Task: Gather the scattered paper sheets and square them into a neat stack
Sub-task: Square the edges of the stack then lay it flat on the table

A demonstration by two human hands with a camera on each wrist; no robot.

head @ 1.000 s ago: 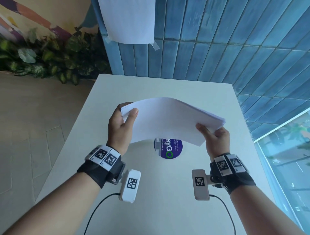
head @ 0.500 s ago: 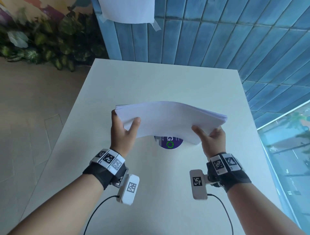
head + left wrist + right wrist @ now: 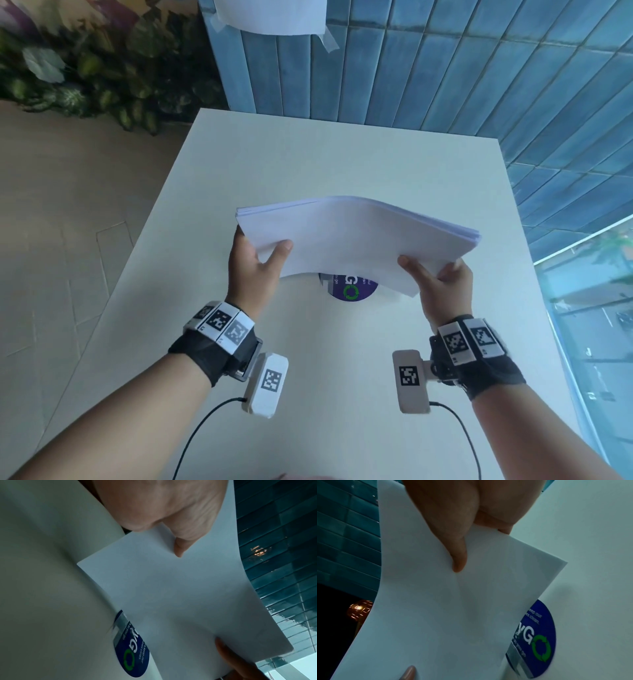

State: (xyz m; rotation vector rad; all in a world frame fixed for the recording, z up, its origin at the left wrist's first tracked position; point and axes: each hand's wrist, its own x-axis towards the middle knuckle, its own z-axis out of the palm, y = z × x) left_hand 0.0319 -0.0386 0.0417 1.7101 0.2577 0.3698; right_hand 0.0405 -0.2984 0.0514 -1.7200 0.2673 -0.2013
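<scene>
we hold the paper stack (image 3: pixel 356 240) off the white table (image 3: pixel 342 164), lifted above the round blue sticker (image 3: pixel 352 291), which shows partly from under the stack's near edge. our left hand (image 3: pixel 253 263) grips the stack's left end, thumb (image 3: pixel 279 255) pressed on the near face and the other fingers hidden behind the sheets. our right hand (image 3: pixel 442 284) grips the right end the same way, thumb on the near face and fingers wrapped behind. the stack bows upward in the middle, and its right edge shows the sheets slightly fanned. from the left wrist view the thumb (image 3: pixel 180 547) lies flat on the paper stack (image 3: pixel 171 595) with the sticker (image 3: pixel 132 654) beside the lower edge. beyond the sticker, past the table's far edge, stands a blue tiled wall (image 3: pixel 445 68).
</scene>
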